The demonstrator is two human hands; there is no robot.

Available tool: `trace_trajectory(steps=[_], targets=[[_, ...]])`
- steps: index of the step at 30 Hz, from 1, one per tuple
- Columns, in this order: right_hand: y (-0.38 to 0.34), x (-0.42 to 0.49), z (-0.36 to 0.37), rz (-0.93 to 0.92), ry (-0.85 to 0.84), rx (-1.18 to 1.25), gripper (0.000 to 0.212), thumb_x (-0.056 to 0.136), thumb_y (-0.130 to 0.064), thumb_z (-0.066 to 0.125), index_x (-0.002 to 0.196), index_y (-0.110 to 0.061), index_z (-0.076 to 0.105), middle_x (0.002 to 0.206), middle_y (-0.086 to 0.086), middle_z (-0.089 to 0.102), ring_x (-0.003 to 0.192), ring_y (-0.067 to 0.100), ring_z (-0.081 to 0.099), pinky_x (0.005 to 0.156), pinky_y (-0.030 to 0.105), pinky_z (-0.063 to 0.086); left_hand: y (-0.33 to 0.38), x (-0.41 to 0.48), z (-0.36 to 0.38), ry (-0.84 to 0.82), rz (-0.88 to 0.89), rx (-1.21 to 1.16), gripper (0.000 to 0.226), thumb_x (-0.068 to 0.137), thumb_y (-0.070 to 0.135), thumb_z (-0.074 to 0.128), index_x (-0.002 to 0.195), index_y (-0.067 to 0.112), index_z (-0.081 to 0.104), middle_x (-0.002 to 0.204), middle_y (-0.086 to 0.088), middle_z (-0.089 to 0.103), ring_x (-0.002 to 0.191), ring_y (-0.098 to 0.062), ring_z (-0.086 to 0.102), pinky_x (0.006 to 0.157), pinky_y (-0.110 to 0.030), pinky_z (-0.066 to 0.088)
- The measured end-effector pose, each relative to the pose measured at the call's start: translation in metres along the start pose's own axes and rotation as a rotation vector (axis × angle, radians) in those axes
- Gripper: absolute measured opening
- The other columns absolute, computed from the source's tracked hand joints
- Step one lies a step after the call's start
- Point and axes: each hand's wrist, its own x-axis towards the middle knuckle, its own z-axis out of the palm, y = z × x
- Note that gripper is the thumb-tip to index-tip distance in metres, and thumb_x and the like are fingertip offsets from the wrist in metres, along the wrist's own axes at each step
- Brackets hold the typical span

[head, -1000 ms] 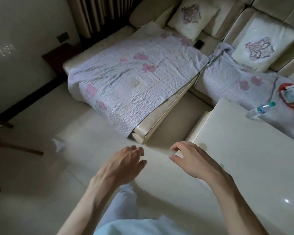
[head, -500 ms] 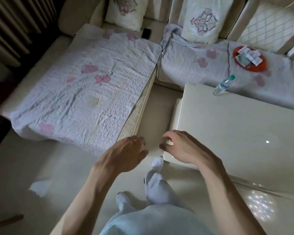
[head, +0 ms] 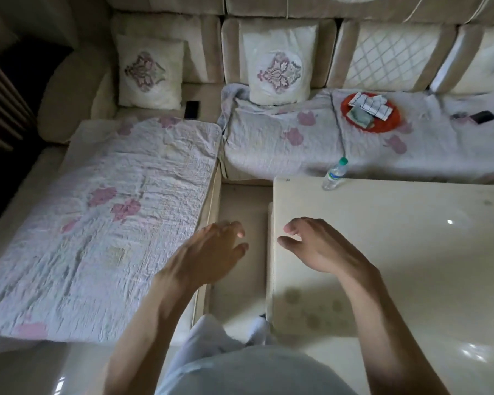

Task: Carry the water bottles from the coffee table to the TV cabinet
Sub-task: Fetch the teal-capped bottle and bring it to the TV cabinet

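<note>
A clear water bottle [head: 335, 174] with a green cap and a white label stands at the far edge of the cream coffee table [head: 397, 252], close to the sofa. My left hand [head: 211, 253] hovers over the gap between the sofa and the table, fingers loosely apart, holding nothing. My right hand [head: 318, 245] hangs above the table's near left corner, fingers curled a little and spread, also empty. Both hands are well short of the bottle. The TV cabinet is not in view.
An L-shaped cream sofa [head: 280, 32] with floral quilts [head: 103, 218] wraps the left and far sides. On it lie an orange plate of packets [head: 382, 125], two dark phones [head: 192, 109] [head: 482, 117] and embroidered cushions [head: 150, 72]. A narrow floor strip [head: 240, 280] runs between sofa and table.
The view has swung right and moved forward toward the coffee table. The bottle now sits nearer and more central. Both hands stay empty and raised in front of me.
</note>
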Motion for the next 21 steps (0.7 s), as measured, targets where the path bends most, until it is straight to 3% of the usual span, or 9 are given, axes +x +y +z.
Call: trace_trajectory(steps=[5, 9, 21], targets=[[0.029, 0.031, -0.005, 0.104, -0.012, 0.068, 0.041, 0.095, -0.041, 0.053, 0.124, -0.013, 0.059, 0.131, 0.003, 0.06, 0.12, 0.02, 0.055, 0.099, 0.033, 0.043, 0.008, 0.063, -0.001, -0.151, 0.045, 0.069, 0.034, 0.097, 0.039, 0.049, 0.124, 0.021, 0.057, 0.125, -0.001, 0.063, 0.11, -0.021, 0.063, 0.094, -0.033, 0.05], [0.038, 0.069, -0.009, 0.13, 0.026, 0.157, 0.041, 0.094, -0.039, 0.055, 0.123, -0.011, 0.059, 0.13, 0.005, 0.06, 0.12, 0.02, 0.055, 0.098, 0.029, 0.041, 0.011, 0.127, -0.003, -0.248, 0.131, 0.159, 0.034, 0.098, 0.036, 0.048, 0.123, 0.017, 0.059, 0.121, -0.003, 0.066, 0.107, -0.019, 0.064, 0.089, -0.027, 0.046], [0.108, 0.21, -0.058, 0.523, 0.12, 0.218, 0.042, 0.093, -0.04, 0.052, 0.122, -0.012, 0.06, 0.121, 0.007, 0.061, 0.114, 0.025, 0.057, 0.092, 0.03, 0.042, 0.021, 0.378, -0.033, -0.411, 0.395, 0.226, 0.034, 0.098, 0.035, 0.045, 0.125, 0.017, 0.056, 0.128, -0.003, 0.058, 0.115, -0.021, 0.057, 0.1, -0.037, 0.045]])
